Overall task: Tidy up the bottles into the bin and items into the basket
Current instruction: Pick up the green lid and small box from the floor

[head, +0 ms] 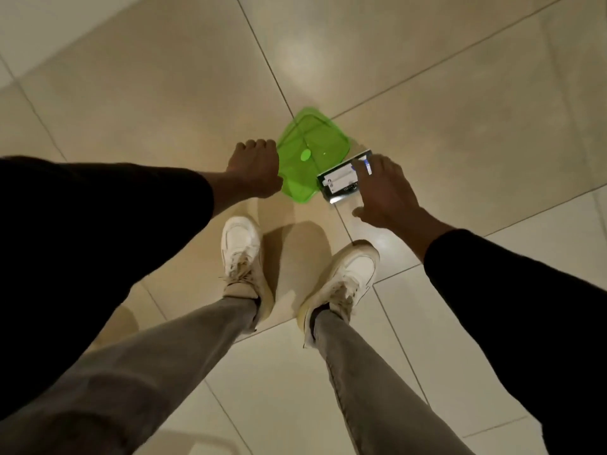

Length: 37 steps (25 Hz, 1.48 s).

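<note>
Your L hand [254, 169] grips the edge of a translucent green square plastic lid [312, 139]. Your R hand [384, 192], fingers spread, touches a small dark rectangular box [335, 187] w/ white label.

The floor [427, 77] is glossy beige tile, crossed by thin dark grout lines in a slanted grid, with paler cream tiles toward its near edge. The lid [312, 139] is bright translucent green, with a solid lighter green dot at its middle and grout lines showing faintly through it. The box [339, 184] is dark, almost black, with a white label, small pale lettering and a blue mark at its far end. The shoes [241, 244] are white with off-white laces. The trousers [184, 339] are plain light grey, and the sleeves [98, 208] are plain black.
</note>
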Tool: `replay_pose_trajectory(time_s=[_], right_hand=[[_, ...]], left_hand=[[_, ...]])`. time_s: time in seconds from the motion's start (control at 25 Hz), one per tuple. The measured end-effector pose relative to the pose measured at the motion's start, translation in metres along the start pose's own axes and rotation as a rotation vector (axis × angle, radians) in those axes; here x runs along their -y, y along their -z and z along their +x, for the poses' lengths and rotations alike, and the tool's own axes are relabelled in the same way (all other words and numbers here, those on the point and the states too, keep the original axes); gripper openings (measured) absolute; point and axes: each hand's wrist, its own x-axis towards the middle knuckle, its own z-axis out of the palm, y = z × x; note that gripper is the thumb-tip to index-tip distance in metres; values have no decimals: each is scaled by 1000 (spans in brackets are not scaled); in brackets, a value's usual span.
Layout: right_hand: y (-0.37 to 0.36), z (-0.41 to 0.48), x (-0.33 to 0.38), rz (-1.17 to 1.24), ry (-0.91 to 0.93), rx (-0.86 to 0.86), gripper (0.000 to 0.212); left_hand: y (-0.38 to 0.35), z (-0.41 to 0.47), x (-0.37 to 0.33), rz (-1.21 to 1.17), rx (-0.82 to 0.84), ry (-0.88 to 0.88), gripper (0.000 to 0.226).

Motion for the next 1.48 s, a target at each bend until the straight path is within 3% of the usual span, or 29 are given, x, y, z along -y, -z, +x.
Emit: replay_pose_trajectory(time_s=[0.2,0.36,0.64,0.8,0.96,1.28,1.48], right_hand=[[-71,68,-10,-187,60,57,112],[-94,71,-9,-242,-2,17,84],[-99,29,5,-151,-137,73,78],[-42,-43,25,-73,-239,55,76],[26,-120,53,8,-333,56,75],[233,-287,98,142,-390,-130,89],[314,-363,101,161,-498,-216,89]], left_hand=[[-68,83,-7,-10,-20,185,65],[-76,108,5,10,-95,239,49],[-75,84,16,-182,120,179,33],[-27,15,-1,-261,213,75,32],[21,-79,-29,-359,253,167,21],[186,-283,-51,-360,184,225,15],[275,-342,-56,-383,78,155,12]])
